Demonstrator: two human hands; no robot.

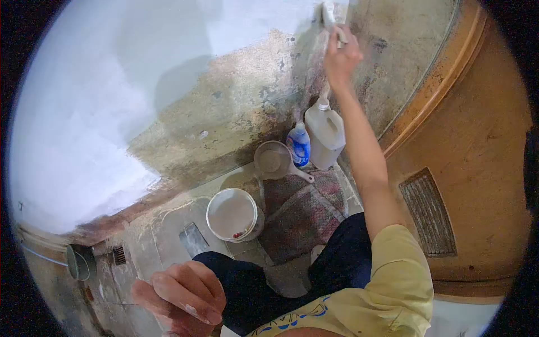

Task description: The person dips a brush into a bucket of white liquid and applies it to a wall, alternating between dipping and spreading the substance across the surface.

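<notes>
My right hand (343, 59) is raised to the upper right, closed around the handle of a paintbrush (329, 12). The brush reaches up at the wall corner, where white paint meets the bare, stained surface. At the lower left, my left hand (182, 295) is curled into a loose fist in front of my knee. A white smear marks one of its fingers, and no object shows in it. The white-painted wall (84, 112) fills the upper left; below the paint, the plaster is brown and patchy.
A white bucket (210, 227) stands on the floor with a small red item inside. Close by are a dipper (274, 175), a blue bottle (298, 147), a whitish jug (324, 137) and a woven mat (281, 241). At right is a brown door (477, 168) with a vent.
</notes>
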